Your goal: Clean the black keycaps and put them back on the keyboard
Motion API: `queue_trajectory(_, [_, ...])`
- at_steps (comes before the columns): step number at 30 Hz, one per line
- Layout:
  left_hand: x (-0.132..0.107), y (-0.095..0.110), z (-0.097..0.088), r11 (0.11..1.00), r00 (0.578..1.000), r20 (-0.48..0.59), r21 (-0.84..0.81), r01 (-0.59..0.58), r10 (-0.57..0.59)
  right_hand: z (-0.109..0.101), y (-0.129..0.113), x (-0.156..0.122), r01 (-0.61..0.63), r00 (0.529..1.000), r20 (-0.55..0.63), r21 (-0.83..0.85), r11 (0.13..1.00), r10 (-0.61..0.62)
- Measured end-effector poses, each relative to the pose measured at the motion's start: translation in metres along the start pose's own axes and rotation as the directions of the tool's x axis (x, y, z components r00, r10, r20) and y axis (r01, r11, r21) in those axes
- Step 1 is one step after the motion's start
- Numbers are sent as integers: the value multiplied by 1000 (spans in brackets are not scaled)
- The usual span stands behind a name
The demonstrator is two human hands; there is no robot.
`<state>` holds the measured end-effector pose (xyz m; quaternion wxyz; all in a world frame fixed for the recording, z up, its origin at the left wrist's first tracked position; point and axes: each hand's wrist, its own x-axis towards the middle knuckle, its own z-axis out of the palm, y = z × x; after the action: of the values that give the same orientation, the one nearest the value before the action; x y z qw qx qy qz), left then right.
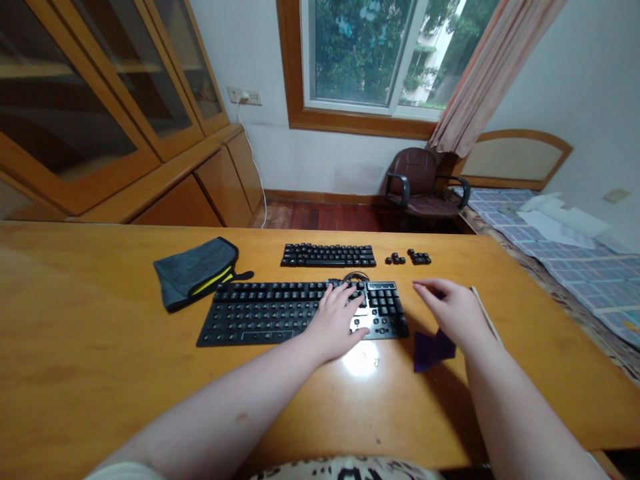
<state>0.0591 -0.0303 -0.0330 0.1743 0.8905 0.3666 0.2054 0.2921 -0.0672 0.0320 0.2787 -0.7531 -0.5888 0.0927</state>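
A black keyboard (pixel 270 313) with most of its keycaps off lies in front of me, bare switches showing. On its right part my left hand (pixel 340 320) rests with fingers spread, covering some of the switches. My right hand (pixel 447 307) is raised just right of the keyboard, thumb and fingertips pinched together; what they hold, if anything, is too small to make out. Below it lies a dark purple cloth (pixel 430 352), partly hidden by the hand. A thin pale strip (pixel 485 313) shows along the right wrist.
Behind the keyboard sit a block of loose keycaps (pixel 327 255) in rows and two small keycap groups (pixel 395 259), (pixel 419 257). A coiled cable (pixel 356 276) touches the keyboard's back edge. At left, a grey cloth (pixel 195 270) with yellow lining overlaps its corner. A chair (pixel 417 177) stands beyond the table.
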Motion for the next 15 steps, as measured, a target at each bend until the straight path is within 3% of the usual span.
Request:
queue_trajectory(3, [0, 0, 0, 1000, 1000, -3, -9, 2, -2, -6, 12, 45, -205, 978, -56, -58, 977, 202])
queue_trajectory(6, [0, -1, 0, 1000, 1000, -9, -19, -1, 1, 8, 27, 88, -317, 948, -46, -216, 924, 315])
queue_trajectory(10, [0, -1, 0, 1000, 1000, -11, -5, -5, 5, 32, 42, 127, -372, 921, -27, -348, 860, 388])
queue_trajectory(15, [-1, -1, 0, 1000, 1000, -6, 12, 0, 0, 47, 50, 149, -408, 902, -23, -374, 833, 432])
